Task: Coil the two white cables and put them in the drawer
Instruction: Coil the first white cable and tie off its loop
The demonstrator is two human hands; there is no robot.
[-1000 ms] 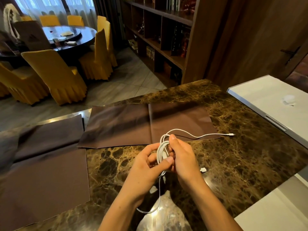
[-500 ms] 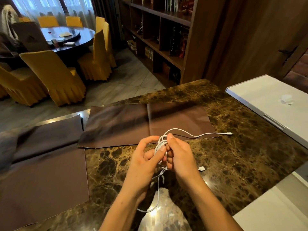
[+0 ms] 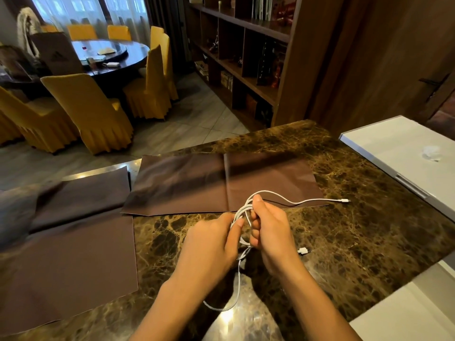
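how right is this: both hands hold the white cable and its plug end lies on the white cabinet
Head view: the left hand and right hand hold the white cable, but its plug end lies on the marble counter, not the cabinet.

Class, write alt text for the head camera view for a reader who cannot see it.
Two hands hold a partly coiled white cable over a marble table: the right hand grips the loops, the left hand pinches them. One end trails right across a brown cloth to its plug; a slack loop hangs toward the person.
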